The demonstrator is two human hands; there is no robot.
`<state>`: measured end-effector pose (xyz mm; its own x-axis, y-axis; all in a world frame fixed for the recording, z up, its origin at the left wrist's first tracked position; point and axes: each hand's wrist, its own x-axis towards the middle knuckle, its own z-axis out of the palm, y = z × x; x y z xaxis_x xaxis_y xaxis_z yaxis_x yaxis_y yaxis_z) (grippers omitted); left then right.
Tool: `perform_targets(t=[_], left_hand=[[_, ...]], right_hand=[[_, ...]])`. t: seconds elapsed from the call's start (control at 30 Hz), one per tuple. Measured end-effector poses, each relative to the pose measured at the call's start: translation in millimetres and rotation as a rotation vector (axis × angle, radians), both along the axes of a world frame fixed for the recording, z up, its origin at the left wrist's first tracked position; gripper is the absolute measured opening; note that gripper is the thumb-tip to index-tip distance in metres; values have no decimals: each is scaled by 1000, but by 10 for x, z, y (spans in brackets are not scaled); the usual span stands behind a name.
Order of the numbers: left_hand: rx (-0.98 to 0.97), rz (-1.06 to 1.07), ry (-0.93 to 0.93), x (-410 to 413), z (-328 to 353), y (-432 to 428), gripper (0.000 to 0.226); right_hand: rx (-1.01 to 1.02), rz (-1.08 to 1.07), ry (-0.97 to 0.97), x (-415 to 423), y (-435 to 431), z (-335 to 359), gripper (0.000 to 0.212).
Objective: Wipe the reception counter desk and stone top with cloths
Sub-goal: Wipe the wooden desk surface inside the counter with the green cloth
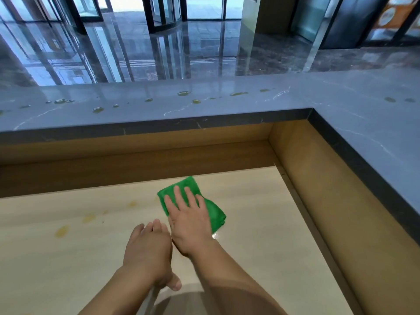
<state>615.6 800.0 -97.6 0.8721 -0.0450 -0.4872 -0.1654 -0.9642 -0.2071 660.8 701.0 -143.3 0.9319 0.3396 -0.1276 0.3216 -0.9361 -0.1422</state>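
Note:
A folded green cloth (pixel 213 210) lies on the pale wooden desk (pixel 261 258). My right hand (pixel 188 219) presses flat on top of the green cloth, fingers spread. My left hand (pixel 147 251) rests palm down on the desk just left of it, fingers together, holding nothing that I can see. Yellowish stains (pixel 62 230) mark the desk to the left of my hands. The raised grey stone top (pixel 363 123) runs along the back and down the right side. It carries several yellowish droplets (pixel 183 93).
A brown wooden upstand (pixel 159 160) separates the desk from the stone top at the back and right. Beyond the counter lie a glossy dark lobby floor (pixel 159 53) and glass revolving doors (pixel 166 12).

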Motion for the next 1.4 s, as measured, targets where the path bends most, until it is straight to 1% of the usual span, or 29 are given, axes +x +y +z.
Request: perform_targets(t=[0.07, 0.13, 0.2, 0.23, 0.3, 0.33, 0.37, 0.43, 0.53, 0.6, 0.67, 0.77, 0.83, 0.9, 0.97, 1.0, 1.1, 1.2, 1.27, 1.3, 1.4], left_hand=[[20, -16, 9, 2, 8, 5, 118], [39, -38, 18, 7, 35, -5, 120], [63, -52, 26, 9, 72, -33, 117], [62, -52, 22, 10, 85, -41, 108], [19, -32, -18, 26, 114, -46, 87], [0, -18, -46, 42, 136, -43, 81], [-16, -12, -71, 62, 154, -37, 81], [-49, -16, -127, 116, 157, -15, 90], [-95, -23, -169, 205, 141, 8, 112], [-89, -27, -135, 265, 133, 23, 126], [-81, -28, -93, 316, 124, 42, 130], [-67, -40, -60, 393, 110, 26, 119], [-54, -42, -33, 430, 117, 3, 113], [-51, -43, -31, 436, 99, -4, 112], [-55, -38, -44, 411, 73, 6, 115], [-63, -32, -54, 397, 66, 14, 117], [-85, -13, -72, 391, 81, 20, 120], [-89, -17, -67, 411, 94, 10, 123], [-94, -7, -53, 412, 83, 18, 131], [-98, -1, -47, 410, 78, 25, 133], [-99, -6, -53, 407, 78, 35, 134]], right_hand=[[-6, 112, -31, 127, -166, -19, 53], [6, 90, -59, 278, -514, -46, 51], [5, -61, -90, 424, -945, -38, 57], [-15, -155, -117, 483, -1171, -28, 61], [-71, -334, -132, 580, -1585, -18, 56], [-91, -406, -117, 619, -1732, -17, 52], [-100, -466, -102, 650, -1817, -8, 49], [-104, -553, -79, 692, -1787, -4, 48], [-53, -629, -40, 750, -1383, 35, 46], [-30, -532, -56, 754, -958, 35, 43], [14, -314, -79, 706, -471, 11, 45], [26, 16, -78, 655, -106, -5, 54], [-12, 97, -85, 759, -254, -5, 50], [-26, 17, -115, 844, -566, 10, 42], [-69, -175, -128, 947, -969, 68, 33], [-104, -279, -110, 995, -1174, 98, 33], [-141, -555, -20, 1114, -1593, 152, 44], [-134, -661, 65, 1256, -1448, 104, 60], [-103, -622, 98, 1291, -1053, 97, 63], [-71, -543, 87, 1266, -807, 95, 62], [35, -188, -8, 999, -92, 125, 51]])
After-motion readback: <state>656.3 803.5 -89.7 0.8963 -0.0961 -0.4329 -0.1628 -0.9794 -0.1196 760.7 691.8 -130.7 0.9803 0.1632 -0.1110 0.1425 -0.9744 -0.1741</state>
